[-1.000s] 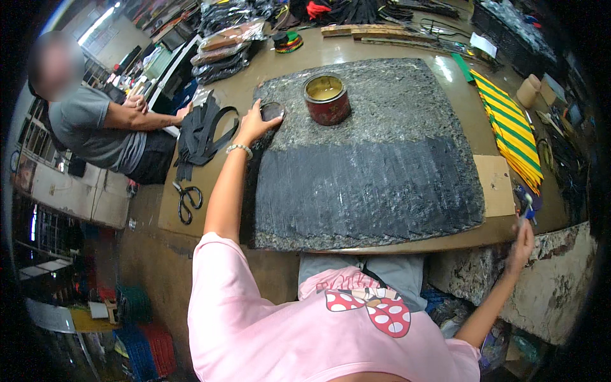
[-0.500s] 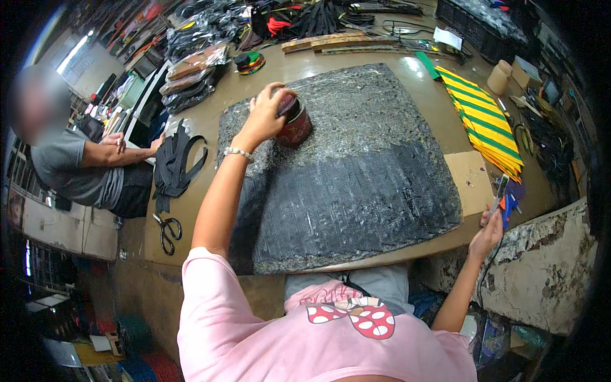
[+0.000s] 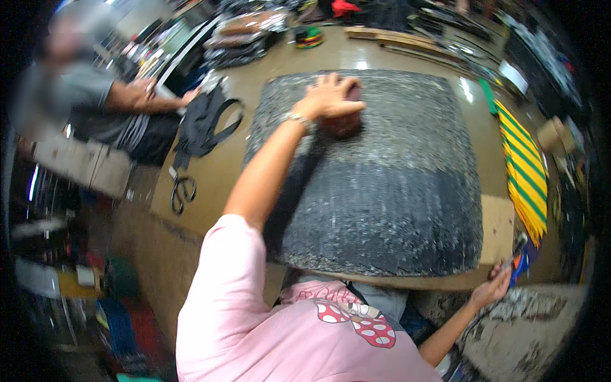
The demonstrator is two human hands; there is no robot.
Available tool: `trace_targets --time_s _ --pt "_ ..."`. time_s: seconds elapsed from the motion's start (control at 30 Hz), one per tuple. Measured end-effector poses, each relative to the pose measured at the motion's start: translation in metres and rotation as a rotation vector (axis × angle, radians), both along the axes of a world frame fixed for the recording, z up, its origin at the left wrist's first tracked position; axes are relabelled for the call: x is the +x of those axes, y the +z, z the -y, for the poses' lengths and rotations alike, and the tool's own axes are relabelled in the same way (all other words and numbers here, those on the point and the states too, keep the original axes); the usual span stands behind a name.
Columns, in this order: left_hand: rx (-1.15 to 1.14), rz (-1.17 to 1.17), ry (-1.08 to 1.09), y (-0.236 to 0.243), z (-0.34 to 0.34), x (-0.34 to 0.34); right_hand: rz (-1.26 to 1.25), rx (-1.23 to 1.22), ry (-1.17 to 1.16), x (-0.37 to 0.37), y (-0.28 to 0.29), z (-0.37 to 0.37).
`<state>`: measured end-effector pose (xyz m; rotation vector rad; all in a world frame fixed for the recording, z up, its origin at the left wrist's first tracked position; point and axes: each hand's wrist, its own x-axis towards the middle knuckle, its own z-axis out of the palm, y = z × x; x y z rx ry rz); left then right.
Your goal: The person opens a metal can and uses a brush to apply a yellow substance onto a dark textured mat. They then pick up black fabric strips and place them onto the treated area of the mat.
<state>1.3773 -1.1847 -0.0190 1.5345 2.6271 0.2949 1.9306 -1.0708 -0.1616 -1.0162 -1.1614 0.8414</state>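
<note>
One dark red tin (image 3: 344, 125) stands on the grey, far part of a rough board (image 3: 407, 118), beyond the blackened near part. The left hand (image 3: 332, 100) is spread over its top; blur hides whether it grips. The right hand (image 3: 491, 290) is closed around a slender tool (image 3: 513, 253) near a cardboard piece (image 3: 496, 228).

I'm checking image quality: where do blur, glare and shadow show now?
In the head view, blur softens the left hand and the red can; glare whitens spots on the table; a shadow darkens the slab beside the left forearm.
</note>
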Motion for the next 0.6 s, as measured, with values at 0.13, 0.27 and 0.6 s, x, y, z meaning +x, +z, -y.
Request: trace_targets --time_s 0.13,0.27,0.6 --pt "-0.073 -0.032 0.046 0.003 -0.004 0.004 0.113 0.018 -0.002 -0.002 0.007 -0.001" --pt "-0.120 0.039 -0.012 0.041 0.001 -0.018 0.091 0.010 -0.031 -0.006 0.014 0.000" --pt "0.004 -0.169 0.515 0.061 0.260 -0.058 0.170 0.059 -0.077 -0.011 0.016 0.002"
